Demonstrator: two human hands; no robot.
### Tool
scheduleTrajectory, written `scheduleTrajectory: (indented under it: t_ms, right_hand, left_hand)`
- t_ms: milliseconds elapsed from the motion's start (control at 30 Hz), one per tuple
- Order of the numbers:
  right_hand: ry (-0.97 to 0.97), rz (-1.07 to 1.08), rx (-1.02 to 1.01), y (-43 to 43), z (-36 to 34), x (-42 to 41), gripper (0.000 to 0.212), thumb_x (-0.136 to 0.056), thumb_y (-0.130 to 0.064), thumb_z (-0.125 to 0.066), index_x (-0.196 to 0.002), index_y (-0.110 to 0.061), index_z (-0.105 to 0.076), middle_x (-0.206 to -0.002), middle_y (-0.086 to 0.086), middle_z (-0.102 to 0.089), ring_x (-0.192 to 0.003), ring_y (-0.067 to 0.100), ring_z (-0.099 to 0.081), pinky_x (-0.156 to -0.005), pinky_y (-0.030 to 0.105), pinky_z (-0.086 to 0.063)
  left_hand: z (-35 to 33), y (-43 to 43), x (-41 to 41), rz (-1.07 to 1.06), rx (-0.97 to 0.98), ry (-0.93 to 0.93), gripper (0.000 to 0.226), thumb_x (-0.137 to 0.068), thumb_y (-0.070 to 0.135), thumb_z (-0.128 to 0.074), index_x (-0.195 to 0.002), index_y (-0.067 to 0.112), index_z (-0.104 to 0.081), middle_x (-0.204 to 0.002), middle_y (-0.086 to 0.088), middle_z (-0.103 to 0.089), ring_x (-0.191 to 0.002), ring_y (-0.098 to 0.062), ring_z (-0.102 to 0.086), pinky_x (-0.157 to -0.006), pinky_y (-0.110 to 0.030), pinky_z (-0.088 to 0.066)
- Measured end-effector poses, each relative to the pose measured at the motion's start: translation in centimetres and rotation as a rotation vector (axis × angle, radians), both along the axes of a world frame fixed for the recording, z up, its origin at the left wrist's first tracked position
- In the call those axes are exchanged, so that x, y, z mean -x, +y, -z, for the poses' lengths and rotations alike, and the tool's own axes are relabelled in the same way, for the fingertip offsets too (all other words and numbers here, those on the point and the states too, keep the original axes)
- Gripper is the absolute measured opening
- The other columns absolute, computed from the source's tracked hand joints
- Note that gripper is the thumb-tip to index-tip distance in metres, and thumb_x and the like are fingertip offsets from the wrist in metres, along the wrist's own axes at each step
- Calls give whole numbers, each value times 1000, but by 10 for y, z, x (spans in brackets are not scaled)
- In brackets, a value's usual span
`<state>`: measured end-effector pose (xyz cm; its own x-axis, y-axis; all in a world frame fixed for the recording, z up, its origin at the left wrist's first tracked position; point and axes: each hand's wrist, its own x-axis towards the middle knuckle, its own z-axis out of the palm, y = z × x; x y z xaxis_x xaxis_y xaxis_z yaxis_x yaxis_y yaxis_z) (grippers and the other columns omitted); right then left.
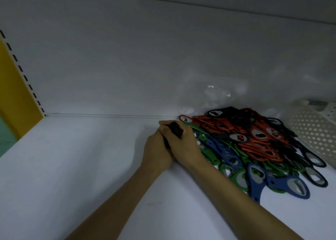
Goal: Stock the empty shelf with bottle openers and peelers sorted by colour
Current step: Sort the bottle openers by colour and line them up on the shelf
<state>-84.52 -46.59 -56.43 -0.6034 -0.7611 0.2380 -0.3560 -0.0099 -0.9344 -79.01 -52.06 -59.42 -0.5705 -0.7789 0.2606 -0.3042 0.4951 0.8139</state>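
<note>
Both forearms reach up from the bottom edge to mid-frame, where my left hand (pixel 156 149) and right hand (pixel 184 146) curl together around a black ridged item (pixel 175 130), low over the white shelf (pixel 72 167). Touching my right hand, the heap of red, black, green and blue bottle openers (pixel 254 145) spreads rightward toward a perforated white basket (pixel 316 130).

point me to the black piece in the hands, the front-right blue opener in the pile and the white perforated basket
black piece (pixel 175 130): head view, on its ridged top end
front-right blue opener (pixel 298 188): head view, on the metal plate in its head
white perforated basket (pixel 316 130): head view, on its perforated side wall
</note>
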Motion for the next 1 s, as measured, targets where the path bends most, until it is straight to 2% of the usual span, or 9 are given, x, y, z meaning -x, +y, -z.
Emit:
scheduleTrajectory:
  t_ms: [167,267,333,533,633,700,767,867,1000]
  right_hand:
    - [23,-24,-86,-9,-15,-11,17,-92,-21,-61,-96,-7,-70,-90,1,-69,-87,14,-64,-81,20,-49]
    - [-134,5,-112,-17,-28,-21,23,-90,-29,-62,-86,-6,-66,-79,7,-64,-78,19,-61,-77,31,-51]
    - [-332,35,-108,-23,-36,-29,23,-90,-30,-63,-82,-8,-63,-78,9,-63,-75,20,-61,-72,30,-53]
    - [-691,15,-167,-65,-39,-71,17,-88,-26,-64,-91,-9,-66,-86,5,-68,-73,19,-63,-61,27,-52]
    - [-640,18,-256,-97,-36,-102,21,-88,-27,-63,-95,-7,-65,-88,7,-68,-75,20,-63,-63,29,-52]
    - [-629,-36,-299,-116,-34,-120,19,-87,-25,-63,-94,-8,-64,-88,6,-67,-79,20,-64,-74,32,-55]
    - [-656,-113,-334,-133,-33,-138,27,-89,-28,-63,-104,-7,-63,-101,8,-68,-94,23,-65,-90,38,-53]
    - [-613,-197,-395,-155,-33,-156,39,-92,-31,-60,-121,-5,-58,-119,12,-64,-108,28,-61,-98,43,-48]
    - [-501,-261,-475,-178,-39,-161,36,-95,-33,-54,-115,-4,-58,-107,11,-64,-98,28,-61,-82,40,-52]
  left_hand:
    - [-12,11,-10,-23,-138,143,12,-98,12,-44,-101,14,-56,-92,4,-53,-78,-4,-50,-66,-1,-39]
    - [-18,17,-22,-71,-109,203,33,-86,-2,-57,-118,0,-48,-115,-11,-53,-106,-24,-52,-90,-33,-46]
    - [-22,16,-32,-143,-40,177,43,-83,-2,-59,-122,-3,-43,-124,-20,-45,-113,-32,-47,-95,-42,-43]
    - [-19,-17,-98,-215,282,-20,63,-90,18,-58,-144,5,-27,-150,-14,-24,-132,-30,-34,-106,-39,-37]
    - [-13,-42,-133,-299,596,-407,73,-98,32,-41,-149,4,3,-157,-15,-7,-141,-26,-19,-114,-34,-26]
    - [-10,-58,-151,-301,638,-596,70,-99,32,-33,-148,3,9,-158,-16,-1,-145,-28,-8,-118,-36,-13]
    - [-10,-70,-168,-303,626,-705,67,-100,29,-33,-148,1,5,-157,-18,-3,-145,-29,-6,-119,-37,-8]
    - [-16,-89,-186,-382,563,-652,57,-99,25,-40,-146,6,-14,-148,-12,-29,-134,-23,-33,-109,-30,-29]
    - [-26,-113,-195,-420,467,-596,51,-95,24,-48,-140,10,-28,-130,-8,-43,-109,-18,-53,-87,-28,-45]
